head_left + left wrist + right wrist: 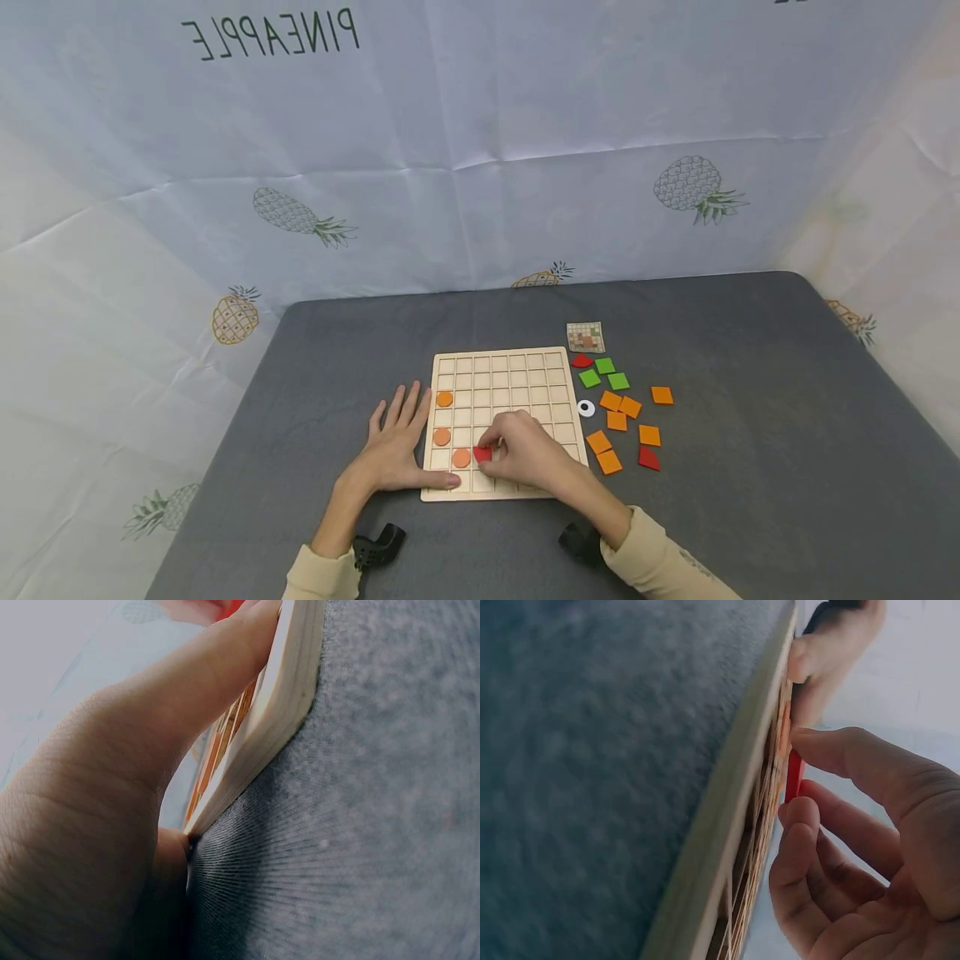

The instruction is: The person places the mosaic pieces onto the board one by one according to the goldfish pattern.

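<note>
A wooden grid board lies on the dark table. My right hand pinches a red tile between thumb and fingers, low over the board's lower left cells. In the right wrist view the red tile is held edge-on, close at the grid. My left hand spreads along the board's left edge, fingers straight, its thumb resting on the lower left corner. Orange round pieces sit in cells at left: an upper disc, a middle disc and a lower disc beside the red tile.
Right of the board lie several orange square tiles, green tiles, a red tile, another red piece and a white ring with a black centre. A small pattern card lies behind them. A pineapple-print cloth hangs behind the table.
</note>
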Tool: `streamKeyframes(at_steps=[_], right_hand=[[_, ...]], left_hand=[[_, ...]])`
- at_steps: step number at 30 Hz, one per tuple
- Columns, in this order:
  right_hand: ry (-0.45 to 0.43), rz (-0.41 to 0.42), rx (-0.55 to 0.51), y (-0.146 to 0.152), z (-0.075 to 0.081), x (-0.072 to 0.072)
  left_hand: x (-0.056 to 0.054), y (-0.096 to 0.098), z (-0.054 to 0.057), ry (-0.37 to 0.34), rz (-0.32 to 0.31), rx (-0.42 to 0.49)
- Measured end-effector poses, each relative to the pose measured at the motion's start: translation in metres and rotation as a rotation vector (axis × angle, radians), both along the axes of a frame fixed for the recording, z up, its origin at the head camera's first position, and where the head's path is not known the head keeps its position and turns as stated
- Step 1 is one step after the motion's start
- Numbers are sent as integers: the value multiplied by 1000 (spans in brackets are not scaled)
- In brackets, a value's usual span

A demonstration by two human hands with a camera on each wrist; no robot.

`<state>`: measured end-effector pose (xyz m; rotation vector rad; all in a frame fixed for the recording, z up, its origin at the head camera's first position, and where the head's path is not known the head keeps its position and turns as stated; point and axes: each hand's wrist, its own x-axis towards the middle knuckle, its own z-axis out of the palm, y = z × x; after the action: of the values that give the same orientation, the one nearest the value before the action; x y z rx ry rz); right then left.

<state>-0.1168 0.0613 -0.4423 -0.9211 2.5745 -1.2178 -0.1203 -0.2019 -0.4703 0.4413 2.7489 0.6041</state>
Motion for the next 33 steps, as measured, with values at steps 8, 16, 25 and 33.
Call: streamKeyframes(at_steps=[8, 16, 25, 33], right_hand=[[3, 0, 25, -3, -4, -1], [-42, -6, 11, -1, -7, -4], [-68, -5, 5, 2, -5, -6], [-102, -52, 31, 4, -6, -8]], left_hand=[[0, 1, 1, -7, 3, -9], [-1, 0, -1, -3, -5, -8], [-1, -1, 0, -6, -6, -6], [1, -1, 1, 6, -4, 20]])
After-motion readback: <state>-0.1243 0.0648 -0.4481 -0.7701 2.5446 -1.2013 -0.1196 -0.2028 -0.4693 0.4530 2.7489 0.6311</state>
